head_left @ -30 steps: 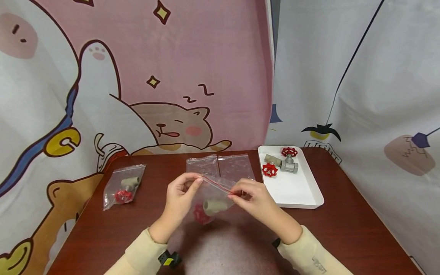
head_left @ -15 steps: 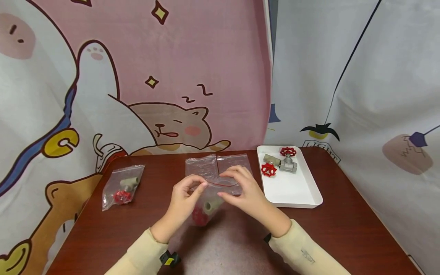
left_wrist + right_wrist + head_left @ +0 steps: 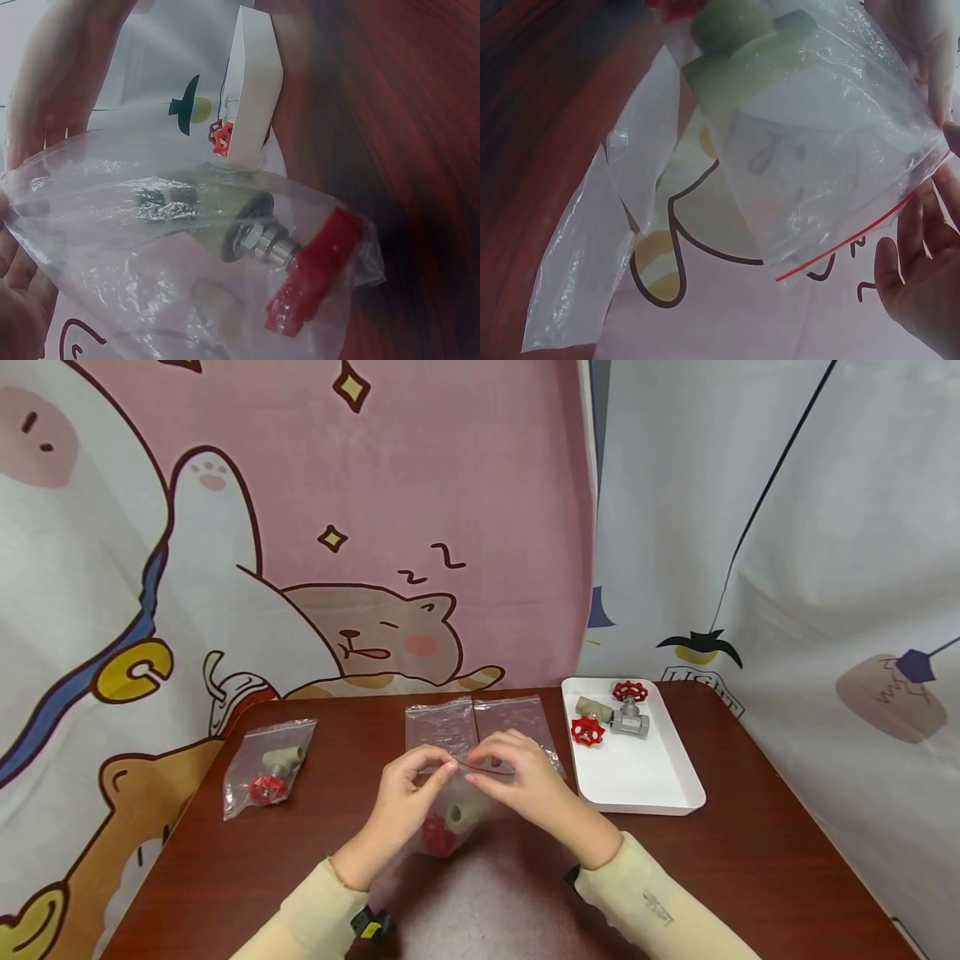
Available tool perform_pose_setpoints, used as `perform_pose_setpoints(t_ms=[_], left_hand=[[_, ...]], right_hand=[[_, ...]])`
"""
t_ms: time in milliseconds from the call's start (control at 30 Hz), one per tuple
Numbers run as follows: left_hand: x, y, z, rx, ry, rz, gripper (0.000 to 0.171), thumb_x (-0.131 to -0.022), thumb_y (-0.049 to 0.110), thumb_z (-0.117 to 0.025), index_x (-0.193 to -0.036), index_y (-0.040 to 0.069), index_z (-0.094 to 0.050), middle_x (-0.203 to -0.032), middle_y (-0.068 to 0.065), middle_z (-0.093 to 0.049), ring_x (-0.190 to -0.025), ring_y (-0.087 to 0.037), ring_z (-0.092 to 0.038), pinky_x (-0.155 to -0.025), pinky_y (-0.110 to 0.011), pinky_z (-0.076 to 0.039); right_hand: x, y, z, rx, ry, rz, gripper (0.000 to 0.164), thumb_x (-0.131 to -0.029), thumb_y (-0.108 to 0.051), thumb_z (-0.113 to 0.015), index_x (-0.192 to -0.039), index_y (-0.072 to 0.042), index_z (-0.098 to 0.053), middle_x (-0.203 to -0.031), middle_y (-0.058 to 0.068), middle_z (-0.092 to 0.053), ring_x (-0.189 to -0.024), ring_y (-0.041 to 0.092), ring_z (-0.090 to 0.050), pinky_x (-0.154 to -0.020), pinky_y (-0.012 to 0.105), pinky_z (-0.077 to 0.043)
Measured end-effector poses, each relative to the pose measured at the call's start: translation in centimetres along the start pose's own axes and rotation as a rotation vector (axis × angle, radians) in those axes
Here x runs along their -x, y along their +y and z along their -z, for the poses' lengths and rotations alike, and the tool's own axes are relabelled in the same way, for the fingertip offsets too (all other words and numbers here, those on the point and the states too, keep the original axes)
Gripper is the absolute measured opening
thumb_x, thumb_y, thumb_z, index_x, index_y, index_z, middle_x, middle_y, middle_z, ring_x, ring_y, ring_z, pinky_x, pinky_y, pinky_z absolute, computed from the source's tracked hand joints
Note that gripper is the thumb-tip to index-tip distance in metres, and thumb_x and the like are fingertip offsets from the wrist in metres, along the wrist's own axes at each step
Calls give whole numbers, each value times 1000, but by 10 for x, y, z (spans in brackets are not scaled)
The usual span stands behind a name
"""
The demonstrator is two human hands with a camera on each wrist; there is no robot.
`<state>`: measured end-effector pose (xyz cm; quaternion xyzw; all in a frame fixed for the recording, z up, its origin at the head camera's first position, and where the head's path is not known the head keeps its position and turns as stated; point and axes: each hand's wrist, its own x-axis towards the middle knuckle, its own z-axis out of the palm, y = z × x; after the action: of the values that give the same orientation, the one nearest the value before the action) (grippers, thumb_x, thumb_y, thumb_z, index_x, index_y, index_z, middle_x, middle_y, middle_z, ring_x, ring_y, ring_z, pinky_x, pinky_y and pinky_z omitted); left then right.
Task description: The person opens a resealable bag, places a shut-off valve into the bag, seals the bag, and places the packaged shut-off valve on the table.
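Observation:
A clear zip bag (image 3: 810,187) with a red seal strip hangs between both hands, above the table. Inside it lies a valve (image 3: 229,217) with a beige-green body and a red handwheel (image 3: 315,274). My left hand (image 3: 408,787) pinches one end of the bag's mouth with thumb and forefinger. Close beside it, my right hand (image 3: 521,770) pinches the strip, its thumb and forefinger on either side. The strip's free end sticks out past the right fingers. Where exactly the fingertips meet the strip is partly hidden.
To the left lies another clear bag (image 3: 247,747) with a similar valve. Two flat bags (image 3: 438,725) lie behind the hands. A white tray (image 3: 637,785) at right holds a beige valve (image 3: 587,732) and a metal valve (image 3: 630,720). Printed curtains (image 3: 480,485) close off the back.
My right hand has left the strip's right end, its fingers parting, then moved left beside the left hand and closed on the strip again. The left hand has shifted slightly right.

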<state>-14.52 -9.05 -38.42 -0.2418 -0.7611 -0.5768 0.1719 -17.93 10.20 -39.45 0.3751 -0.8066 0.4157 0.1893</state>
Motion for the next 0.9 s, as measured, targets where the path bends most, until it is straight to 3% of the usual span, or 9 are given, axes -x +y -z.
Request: perform_pose_setpoints(t_ms=[167,433,667,900], left_hand=[[0,0,-1,0,-10,6,3,-86,-1,-64,-87,-3,-66,-84,-14,-67,-82,-6,-63,-69,-32,-57],[-1,0,0,-19,-3,-16,4,-85,-2,-66,-86,-6,-67,-83,-15,-68,-80,-10,-64,-72,-22,-55],[0,-2,-2,-47,4,-43,5,-82,-6,-67,-86,-3,-67,-82,-13,-68,-79,-13,-64,-72,-24,-56],[-1,0,-2,-61,-11,-18,4,-83,-3,-67,-87,-2,-68,-82,-12,-68,-79,-16,-65,-73,-27,-56]], right_hand=[[-2,3,-3,2,3,9,12,-78,-19,-78,-88,-17,-72,-85,-9,-68,-85,8,-52,-74,25,-42],[-3,3,-5,-14,-2,-4,7,-79,-19,-77,-84,-16,-73,-79,-9,-67,-78,7,-55,-72,25,-44],[-3,2,-8,-12,25,-28,7,-77,-15,-78,-79,-16,-72,-77,-9,-67,-76,7,-56,-70,24,-46],[-2,2,-11,-79,39,-59,8,-77,-10,-76,-78,-15,-70,-75,-6,-65,-74,10,-57,-68,27,-49]])
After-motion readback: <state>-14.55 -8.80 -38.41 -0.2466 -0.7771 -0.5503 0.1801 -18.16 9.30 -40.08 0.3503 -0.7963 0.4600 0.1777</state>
